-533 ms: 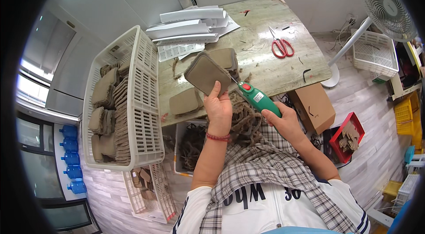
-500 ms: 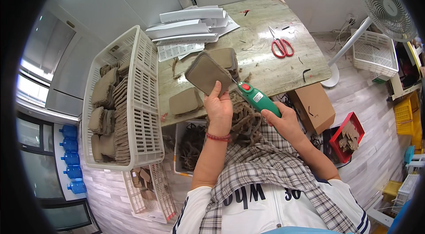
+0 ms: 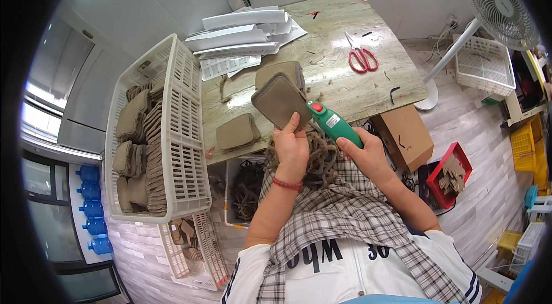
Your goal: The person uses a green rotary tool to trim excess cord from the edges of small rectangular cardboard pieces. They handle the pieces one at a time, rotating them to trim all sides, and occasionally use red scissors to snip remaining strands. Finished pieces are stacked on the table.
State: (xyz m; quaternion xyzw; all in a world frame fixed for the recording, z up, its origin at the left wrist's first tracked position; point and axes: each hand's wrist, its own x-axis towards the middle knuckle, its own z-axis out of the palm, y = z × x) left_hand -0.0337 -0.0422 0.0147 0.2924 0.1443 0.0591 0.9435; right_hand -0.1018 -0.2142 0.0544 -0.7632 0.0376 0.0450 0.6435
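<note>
My left hand point(image 3: 291, 147) pinches a brown square fabric pad point(image 3: 279, 102) with rounded corners by its lower edge, thumb on its face. In my right hand point(image 3: 368, 153) is a green handheld power tool point(image 3: 335, 125) with a red button. The tool's front end meets the pad's right edge; its tip is hidden there. Just behind the held pad sits a stack of similar pads point(image 3: 280, 69) on the table point(image 3: 339, 45). Another small pile of pads point(image 3: 237, 132) rests at the table's near left. Brown trimmed strips point(image 3: 322, 157) hang in a tangle below my hands, over my plaid apron.
Left of the table stands a white slatted crate point(image 3: 187, 131) full of pads. Papers point(image 3: 247, 33) and red-handled scissors point(image 3: 363, 59) lie on the tabletop. A cardboard box point(image 3: 404, 138), a red tray point(image 3: 454, 174) and a standing fan point(image 3: 497, 5) are to the right.
The held pad has turned and shifted slightly right, its right edge now against the tool. My left hand moved a little to the right with it; the tool stays nearly in place.
</note>
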